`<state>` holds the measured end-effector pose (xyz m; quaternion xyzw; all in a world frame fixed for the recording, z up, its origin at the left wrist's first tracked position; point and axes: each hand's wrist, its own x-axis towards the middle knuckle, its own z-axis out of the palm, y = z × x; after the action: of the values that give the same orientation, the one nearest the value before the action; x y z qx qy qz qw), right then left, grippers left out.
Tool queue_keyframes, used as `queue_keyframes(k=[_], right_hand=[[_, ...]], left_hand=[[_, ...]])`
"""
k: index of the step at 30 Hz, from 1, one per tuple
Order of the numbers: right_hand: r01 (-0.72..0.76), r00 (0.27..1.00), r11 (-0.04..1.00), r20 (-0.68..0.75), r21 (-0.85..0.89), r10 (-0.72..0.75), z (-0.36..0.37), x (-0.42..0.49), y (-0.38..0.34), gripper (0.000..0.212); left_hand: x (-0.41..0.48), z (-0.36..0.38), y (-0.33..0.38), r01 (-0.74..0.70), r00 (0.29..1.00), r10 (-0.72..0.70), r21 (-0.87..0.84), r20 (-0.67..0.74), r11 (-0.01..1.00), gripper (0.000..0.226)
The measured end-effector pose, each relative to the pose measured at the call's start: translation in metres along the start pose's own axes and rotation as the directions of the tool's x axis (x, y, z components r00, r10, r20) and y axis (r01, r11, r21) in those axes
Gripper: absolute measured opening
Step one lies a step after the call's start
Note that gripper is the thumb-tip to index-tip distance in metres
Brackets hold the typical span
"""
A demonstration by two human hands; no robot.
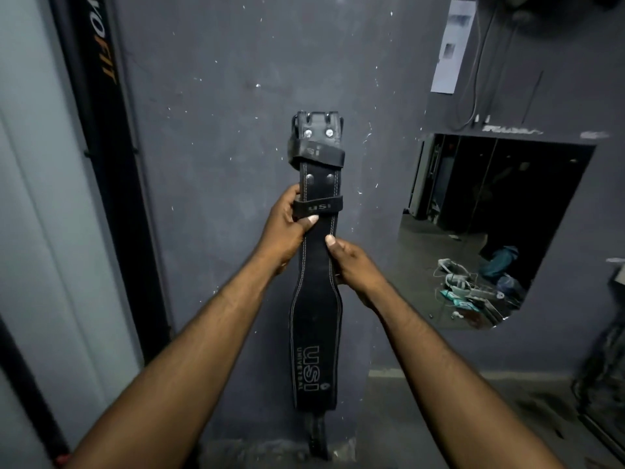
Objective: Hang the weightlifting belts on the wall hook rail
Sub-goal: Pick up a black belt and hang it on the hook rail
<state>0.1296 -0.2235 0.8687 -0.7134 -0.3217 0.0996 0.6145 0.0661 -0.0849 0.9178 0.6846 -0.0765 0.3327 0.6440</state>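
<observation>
Belt [316, 299] upright btwn both hands, left hand [287, 231] & right hand [351, 265] clamped on its edges.

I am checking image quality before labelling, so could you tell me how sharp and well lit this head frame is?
Head view: dim, even light; the belt is sharp enough to read its USI lettering, the paper notice is smeared, and wide-angle distortion bends the door frame at left.

- The belt [316, 299] hides the fingers of both hands behind it; only the thumbs show.
- At 1 o'clock, the print on the paper sheet [453, 45] is blurred beyond reading.
- At 10 o'clock, the picture's top edge cuts off the lettering on the black post [101, 96].
- At 4 o'clock, the clutter [473, 289] is too small to identify.
</observation>
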Motion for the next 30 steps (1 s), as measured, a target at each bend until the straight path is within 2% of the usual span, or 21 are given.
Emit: queue_keyframes(k=[2, 4, 6, 8, 10, 11, 14, 16, 18, 19, 21, 22, 24, 26, 28, 30], right_hand=[[0.063, 0.973, 0.983, -0.207, -0.174, -0.099, 0.002, 0.006, 0.004, 0.043], [0.085, 0.929, 0.964, -0.330, -0.253, -0.168, 0.006, 0.011, 0.004, 0.047], [0.100, 0.951, 0.981, -0.274, -0.165, -0.143, -0.002, 0.017, 0.005, 0.041], [0.041, 0.997, 0.999, -0.058, -0.027, -0.042, -0.017, 0.018, 0.005, 0.030], [-0.034, 0.990, 0.999, 0.135, -0.021, 0.037, -0.025, 0.017, 0.015, 0.037], [-0.038, 0.990, 0.996, 0.133, -0.078, 0.048, -0.025, 0.015, 0.021, 0.039], [-0.002, 0.989, 0.946, -0.143, -0.324, -0.046, -0.010, 0.015, 0.030, 0.052], [0.008, 0.970, 0.946, -0.227, -0.325, -0.087, -0.006, 0.014, 0.030, 0.055], [0.005, 0.983, 0.987, -0.183, -0.161, -0.035, -0.010, 0.011, 0.030, 0.042], [-0.030, 0.994, 0.997, -0.106, -0.068, 0.023, -0.014, 0.008, 0.031, 0.037], [-0.099, 0.995, 0.995, 0.031, 0.004, 0.099, -0.017, 0.001, 0.044, 0.043], [-0.102, 0.995, 0.994, 0.004, -0.042, 0.102, -0.015, 0.000, 0.052, 0.047], [-0.104, 0.985, 0.975, -0.158, -0.194, 0.073, -0.009, 0.001, 0.060, 0.056], [-0.124, 0.967, 0.958, -0.247, -0.257, 0.059, -0.002, 0.000, 0.060, 0.063], [-0.111, 0.970, 0.976, -0.235, -0.189, 0.065, -0.002, -0.005, 0.055, 0.052], [-0.105, 0.990, 0.994, -0.086, 0.030, 0.107, -0.008, -0.012, 0.055, 0.033]], left_hand=[[0.003, 0.012, -0.002, -0.057, 0.997, 0.061, 0.073, -0.050, 0.996, 0.050], [0.009, 0.022, -0.005, -0.076, 0.987, 0.090, 0.112, -0.130, 0.991, 0.047], [0.015, 0.030, -0.008, -0.081, 0.964, 0.103, 0.096, -0.247, 0.992, 0.044], [0.021, 0.036, -0.008, -0.065, 0.942, 0.077, 0.049, -0.325, 0.997, 0.044], [0.028, 0.040, -0.005, -0.063, 0.933, 0.069, 0.028, -0.354, 0.998, 0.046], [0.031, 0.041, -0.004, -0.069, 0.932, 0.074, 0.028, -0.353, 0.997, 0.046], [0.040, 0.044, 0.000, -0.100, 0.936, 0.118, 0.071, -0.331, 0.992, 0.044], [0.045, 0.045, 0.002, -0.102, 0.933, 0.126, 0.088, -0.338, 0.991, 0.042], [0.049, 0.041, 0.005, -0.108, 0.923, 0.123, 0.062, -0.365, 0.992, 0.043], [0.051, 0.039, 0.007, -0.107, 0.918, 0.117, 0.047, -0.378, 0.993, 0.043], [0.056, 0.033, 0.008, -0.100, 0.910, 0.099, 0.018, -0.402, 0.995, 0.044], [0.057, 0.033, 0.008, -0.097, 0.908, 0.091, 0.006, -0.408, 0.995, 0.044], [0.057, 0.036, 0.008, -0.088, 0.907, 0.078, -0.004, -0.414, 0.996, 0.044], [0.055, 0.039, 0.008, -0.083, 0.908, 0.070, -0.015, -0.414, 0.996, 0.044], [0.055, 0.036, 0.007, -0.092, 0.899, 0.069, -0.032, -0.432, 0.995, 0.045], [0.060, 0.028, 0.006, -0.109, 0.883, 0.062, -0.074, -0.465, 0.991, 0.046]])
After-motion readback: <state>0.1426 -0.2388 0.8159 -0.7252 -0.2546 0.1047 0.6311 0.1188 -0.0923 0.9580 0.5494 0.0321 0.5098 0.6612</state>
